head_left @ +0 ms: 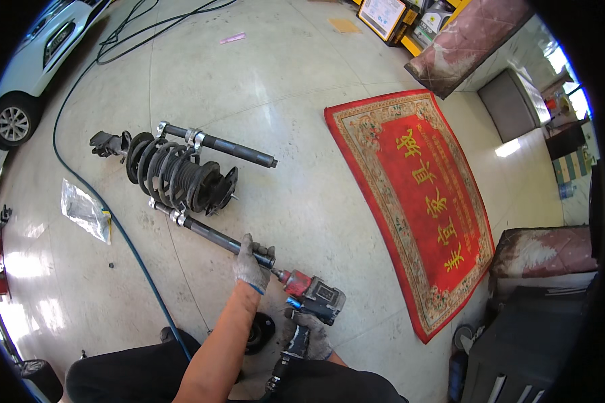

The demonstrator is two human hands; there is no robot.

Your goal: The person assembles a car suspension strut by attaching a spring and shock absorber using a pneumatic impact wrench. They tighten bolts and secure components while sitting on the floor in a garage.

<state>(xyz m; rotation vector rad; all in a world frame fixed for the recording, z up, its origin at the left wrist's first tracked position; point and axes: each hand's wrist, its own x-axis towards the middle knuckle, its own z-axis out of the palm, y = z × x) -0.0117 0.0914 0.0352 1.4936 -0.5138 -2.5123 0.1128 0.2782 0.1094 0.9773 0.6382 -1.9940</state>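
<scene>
A black strut with a coil spring (171,176) lies on the floor at centre left, flanked by two spring compressors. The far spring compressor (238,149) rests along the spring's back side, its clamps hooked on the coils. My gloved left hand (250,266) is closed around the tube end of the near spring compressor (212,235). In my gloved right hand (319,344) is the grip of a red and black impact wrench (318,295), its nose at that tube's end. Whether the socket is seated there, I cannot tell. A round black part (262,330) sits between my legs, partly hidden.
A dark hose (138,252) runs across the floor on the left, beside a clear plastic bag (85,211). A white car (37,64) stands at the far left. To the right lies a red patterned mat (420,201), with a black cabinet (538,336) nearer me.
</scene>
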